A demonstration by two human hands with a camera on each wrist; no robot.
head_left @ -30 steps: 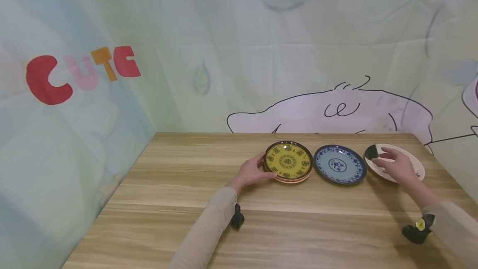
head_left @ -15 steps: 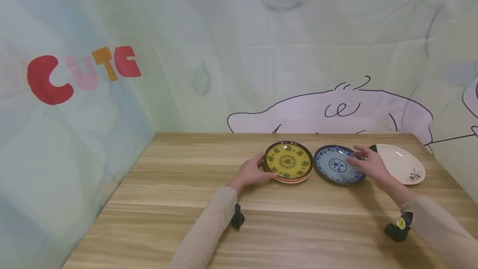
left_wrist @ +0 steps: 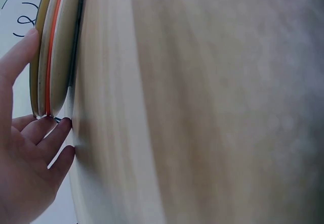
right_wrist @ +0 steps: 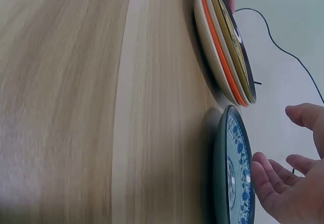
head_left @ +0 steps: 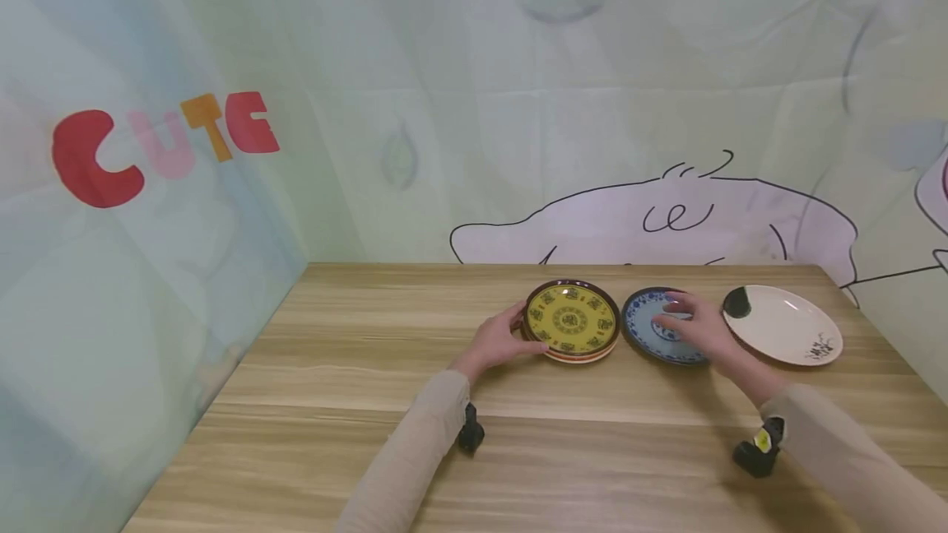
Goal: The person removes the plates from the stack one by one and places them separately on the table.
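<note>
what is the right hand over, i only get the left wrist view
Observer: The right hand is over a light-blue, round, ceramic-looking plate.
Operator: anything beside that plate
Observer: Yes, a white, oval, ceramic-looking plate lies to its right.
Operator: what's on top of my round, ceramic-looking plate stack
Observer: Its yellow top plate has dark motifs ringing a central medallion.

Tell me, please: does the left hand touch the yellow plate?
Touching: the left wrist view shows the left hand with its thumb against the yellow plate.
</note>
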